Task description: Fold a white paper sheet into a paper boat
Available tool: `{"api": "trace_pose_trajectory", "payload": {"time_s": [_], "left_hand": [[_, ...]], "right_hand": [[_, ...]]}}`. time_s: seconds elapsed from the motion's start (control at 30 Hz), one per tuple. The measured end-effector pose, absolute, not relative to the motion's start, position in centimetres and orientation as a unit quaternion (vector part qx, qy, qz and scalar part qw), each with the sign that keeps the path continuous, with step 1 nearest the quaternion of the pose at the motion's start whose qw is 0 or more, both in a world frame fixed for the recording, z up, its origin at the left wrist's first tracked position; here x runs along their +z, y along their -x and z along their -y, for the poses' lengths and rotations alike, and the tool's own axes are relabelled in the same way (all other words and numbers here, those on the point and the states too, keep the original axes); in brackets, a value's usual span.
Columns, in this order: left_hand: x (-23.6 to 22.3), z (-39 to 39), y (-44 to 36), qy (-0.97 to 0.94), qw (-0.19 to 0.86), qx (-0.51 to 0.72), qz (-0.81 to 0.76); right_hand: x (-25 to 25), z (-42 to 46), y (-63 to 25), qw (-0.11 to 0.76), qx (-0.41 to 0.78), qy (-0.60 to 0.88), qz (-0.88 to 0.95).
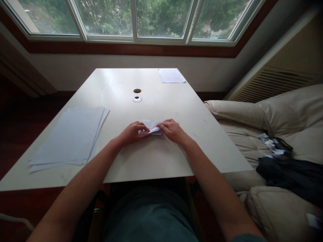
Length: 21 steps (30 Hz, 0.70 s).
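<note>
A small piece of folded white paper rests on the white table, in front of my body. My left hand grips its left side, thumb along the near edge and fingers over the top. At its right side, my right hand pinches the paper between thumb and fingers. Folded layers show between the two hands. Parts of the paper are hidden under my fingers.
A stack of white sheets lies on the table's left. More papers sit at the far right corner. A round hole and a ring-shaped cover are mid-table. A beige sofa with dark cloth stands right.
</note>
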<state>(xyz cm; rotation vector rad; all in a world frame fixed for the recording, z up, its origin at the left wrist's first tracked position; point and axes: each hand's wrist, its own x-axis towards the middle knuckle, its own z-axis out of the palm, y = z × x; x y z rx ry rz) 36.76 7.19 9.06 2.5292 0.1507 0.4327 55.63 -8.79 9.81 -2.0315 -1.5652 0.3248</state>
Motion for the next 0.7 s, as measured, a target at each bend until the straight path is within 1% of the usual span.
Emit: {"api": "trace_pose_trajectory", "payload": {"time_s": [0.2, 0.4, 0.47, 0.57, 0.7], "left_hand": [[10.4, -7.3, -36.6, -0.916, 0.363, 0.119, -0.123], [10.7, -7.4, -36.5, -0.896, 0.417, 0.093, -0.122], [10.5, -7.4, -36.5, -0.894, 0.414, 0.097, -0.140], [10.0, -7.5, -36.7, -0.898, 0.382, 0.122, -0.183], [9.3, -7.7, -36.8, -0.894, 0.364, 0.163, -0.204]], "right_hand": [[10.1, 8.7, -55.7, 0.283, 0.128, 0.762, 0.568], [9.6, 8.7, -55.7, 0.271, 0.097, 0.765, 0.576], [9.5, 8.7, -55.7, 0.274, 0.093, 0.762, 0.580], [9.5, 8.6, -55.7, 0.283, 0.091, 0.758, 0.581], [9.2, 8.4, -55.4, 0.329, 0.116, 0.743, 0.571]]}}
